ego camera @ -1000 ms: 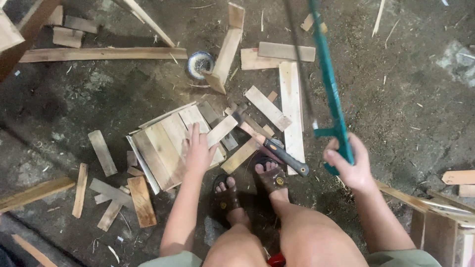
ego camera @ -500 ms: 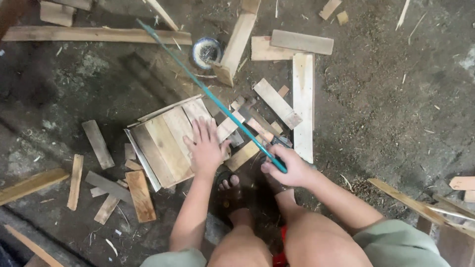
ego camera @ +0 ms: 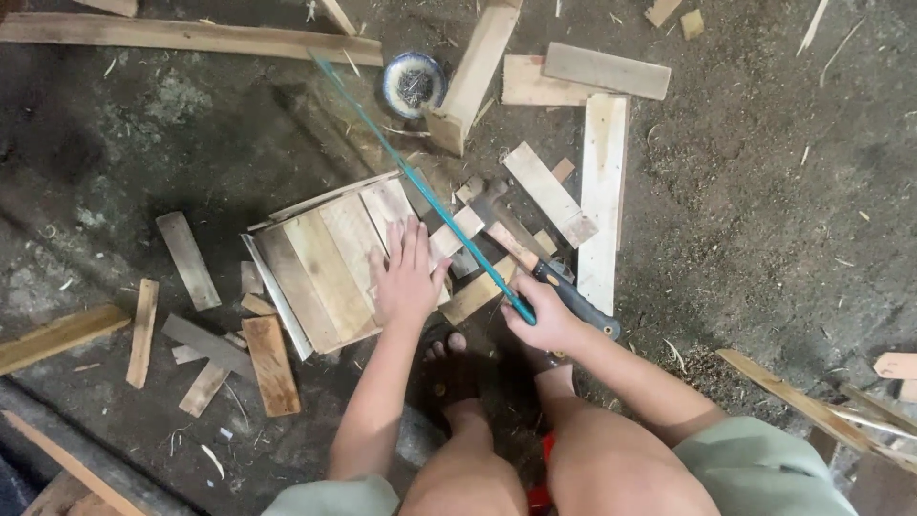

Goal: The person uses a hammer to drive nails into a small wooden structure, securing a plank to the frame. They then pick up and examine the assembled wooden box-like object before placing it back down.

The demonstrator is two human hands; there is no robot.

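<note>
I am closing my right hand [ego camera: 543,320] around the handle end of a thin teal saw [ego camera: 420,186], fingers clamped on it just above my knee, while my left hand [ego camera: 406,277] is lying flat, fingers spread and gripping nothing, pressing down on the near edge of a small panel of wooden slats [ego camera: 320,263] on the floor [ego camera: 764,220]. From my right hand the saw is running up and to the left, its long axis on a diagonal, its far tip pointing toward the long plank [ego camera: 191,38] at the top, its middle crossing over the panel's right corner and the loose offcuts [ego camera: 549,191] beside it. I judge that I am setting the blade for a cut: the next move calls for bringing the blade down onto the piece and steadying it with the flat hand, clear of the fingers. A hammer [ego camera: 535,263] is lying just beyond my right hand, head pointing up-left, and a small round tin of nails [ego camera: 414,84] is sitting farther off.
</note>
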